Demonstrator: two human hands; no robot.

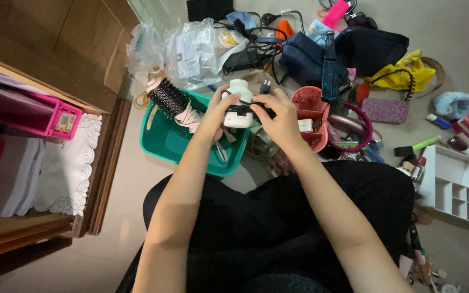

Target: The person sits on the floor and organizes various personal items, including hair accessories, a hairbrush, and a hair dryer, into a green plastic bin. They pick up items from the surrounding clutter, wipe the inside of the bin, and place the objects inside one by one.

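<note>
Up close, my forearms reach forward from my lap, and my left hand (215, 111) cups the small white device (238, 103) from the side while my right hand (279, 116) pinches its black cord (245, 108). It sits above the teal basket (164, 138), and I judge it light, hard and smooth, best gripped round the body, the cord limp.

Both hands' fingers (270, 108) grip a small white device (238, 103) over a teal basket (164, 138).

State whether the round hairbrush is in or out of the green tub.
Partly in: the round hairbrush leans on the green tub rim, bristles sticking out.
</note>
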